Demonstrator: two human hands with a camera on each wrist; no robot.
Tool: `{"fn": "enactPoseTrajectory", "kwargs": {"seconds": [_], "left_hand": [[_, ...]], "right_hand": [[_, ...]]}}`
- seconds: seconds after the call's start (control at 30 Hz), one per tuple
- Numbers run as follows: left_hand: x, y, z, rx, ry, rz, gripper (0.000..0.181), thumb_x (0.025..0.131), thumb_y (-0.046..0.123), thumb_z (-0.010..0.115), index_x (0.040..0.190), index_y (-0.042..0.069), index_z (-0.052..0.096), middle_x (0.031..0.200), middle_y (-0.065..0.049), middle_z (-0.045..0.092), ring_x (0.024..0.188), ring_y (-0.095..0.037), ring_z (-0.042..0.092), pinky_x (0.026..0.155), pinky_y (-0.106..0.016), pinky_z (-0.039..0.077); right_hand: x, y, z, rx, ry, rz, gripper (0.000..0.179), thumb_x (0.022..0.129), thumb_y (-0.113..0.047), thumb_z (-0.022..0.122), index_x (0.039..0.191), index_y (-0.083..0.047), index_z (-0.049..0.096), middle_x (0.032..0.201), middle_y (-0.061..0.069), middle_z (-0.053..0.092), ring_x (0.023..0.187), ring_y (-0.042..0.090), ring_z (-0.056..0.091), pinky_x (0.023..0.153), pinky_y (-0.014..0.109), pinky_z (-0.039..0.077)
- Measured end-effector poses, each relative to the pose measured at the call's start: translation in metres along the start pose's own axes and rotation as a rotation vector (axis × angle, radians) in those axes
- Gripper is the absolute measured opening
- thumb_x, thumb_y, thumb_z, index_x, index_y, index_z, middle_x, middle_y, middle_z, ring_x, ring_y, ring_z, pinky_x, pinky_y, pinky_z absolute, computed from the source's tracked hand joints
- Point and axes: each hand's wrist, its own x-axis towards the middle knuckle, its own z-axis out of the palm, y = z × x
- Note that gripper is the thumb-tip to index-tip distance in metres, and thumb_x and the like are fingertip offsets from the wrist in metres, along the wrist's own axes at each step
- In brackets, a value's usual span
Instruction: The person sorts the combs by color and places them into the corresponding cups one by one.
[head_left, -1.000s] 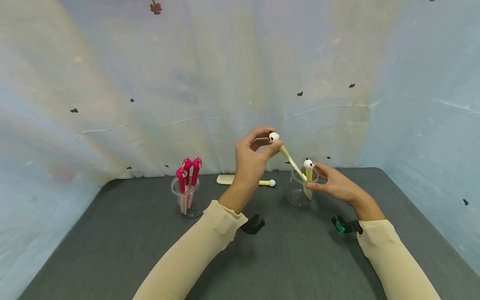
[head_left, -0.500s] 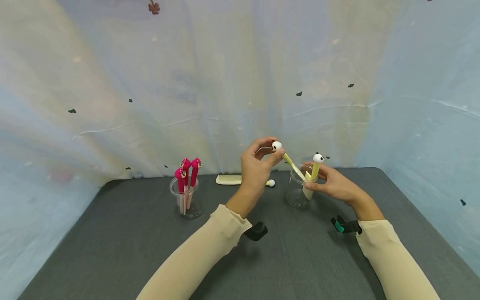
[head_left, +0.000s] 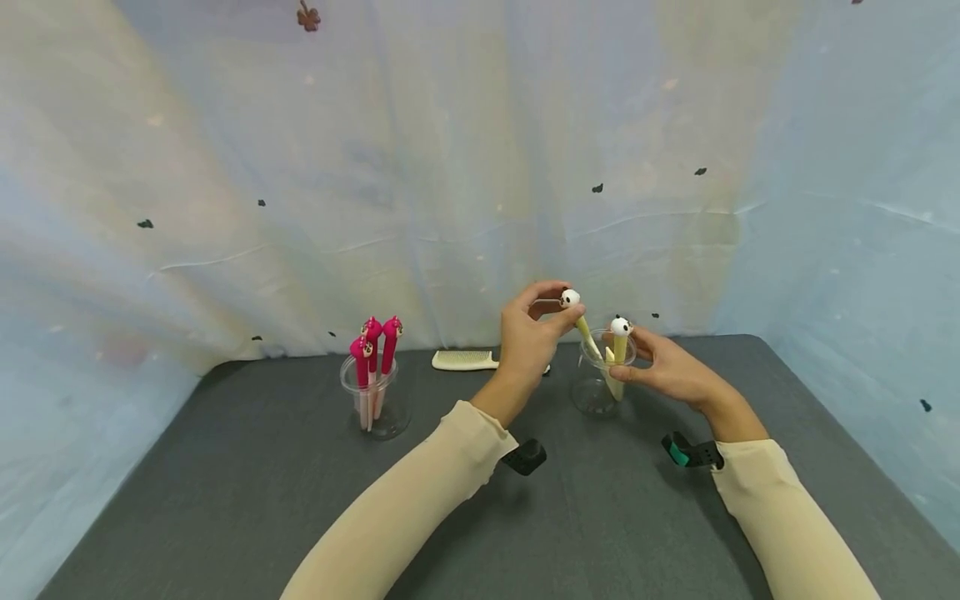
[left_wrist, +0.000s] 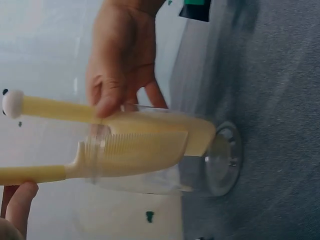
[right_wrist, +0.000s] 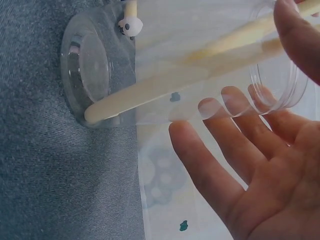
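Note:
My left hand [head_left: 528, 333] pinches the yellow handle of a panda-headed comb [left_wrist: 145, 150]. In the left wrist view the toothed end is inside a clear plastic cup [head_left: 591, 396], below its mouth. A second panda-headed comb [left_wrist: 55, 107] leans in the same cup, its head above the rim. My right hand [head_left: 675, 367] holds this cup near the rim, thumb on the near side and fingers on the far side. The right thumb also lies against the second comb's handle in the left wrist view.
A third cream comb [head_left: 463, 360] lies at the back of the grey table [head_left: 585, 517], partly hidden behind my left hand. Another clear cup [head_left: 390, 417] on the left holds slim items with pink character heads [head_left: 390, 342]. A patterned cloth [head_left: 450, 167] hangs behind.
My left hand has moved right and slightly down, lowering the comb further into the cup. The second comb tipped right, then swung back. My right hand has stayed at the cup.

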Motion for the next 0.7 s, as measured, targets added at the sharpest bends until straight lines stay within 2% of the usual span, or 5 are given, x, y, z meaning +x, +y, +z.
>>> {"fn": "enactPoseTrajectory", "kwargs": {"seconds": [0.13, 0.33, 0.57, 0.7], "left_hand": [[-0.003, -0.01, 0.002, 0.021, -0.005, -0.022, 0.03, 0.085, 0.009, 0.078, 0.114, 0.015, 0.072, 0.115, -0.005, 0.067, 0.1, -0.016, 0.066, 0.081, -0.029, 0.061], [-0.008, -0.021, 0.004, -0.009, -0.014, -0.057, 0.031, 0.084, 0.009, 0.08, 0.113, 0.017, 0.073, 0.114, -0.003, 0.068, 0.099, -0.015, 0.067, 0.082, -0.03, 0.061], [-0.01, -0.027, 0.004, -0.005, -0.023, -0.027, 0.032, 0.084, 0.013, 0.08, 0.114, 0.017, 0.073, 0.115, -0.004, 0.069, 0.105, -0.025, 0.067, 0.082, -0.03, 0.061], [-0.013, -0.031, 0.004, 0.04, -0.035, 0.011, 0.032, 0.083, 0.017, 0.082, 0.113, 0.019, 0.074, 0.113, -0.001, 0.071, 0.104, -0.021, 0.069, 0.078, -0.027, 0.059]], "right_hand": [[-0.001, -0.001, 0.0, 0.009, -0.006, -0.014, 0.075, 0.097, -0.037, 0.065, 0.157, -0.012, 0.028, 0.161, 0.016, 0.033, 0.15, 0.047, 0.021, 0.111, 0.072, 0.028], [-0.002, -0.004, -0.001, -0.005, -0.014, 0.011, 0.079, 0.097, -0.037, 0.065, 0.158, -0.011, 0.023, 0.163, 0.022, 0.022, 0.148, 0.051, 0.02, 0.11, 0.072, 0.03], [-0.001, -0.004, -0.002, -0.019, -0.008, 0.003, 0.078, 0.097, -0.038, 0.065, 0.157, -0.012, 0.024, 0.163, 0.021, 0.023, 0.148, 0.051, 0.021, 0.109, 0.072, 0.031], [0.0, -0.001, -0.002, -0.006, -0.009, -0.001, 0.078, 0.096, -0.038, 0.066, 0.157, -0.013, 0.025, 0.163, 0.021, 0.023, 0.148, 0.051, 0.022, 0.109, 0.072, 0.032]]}}
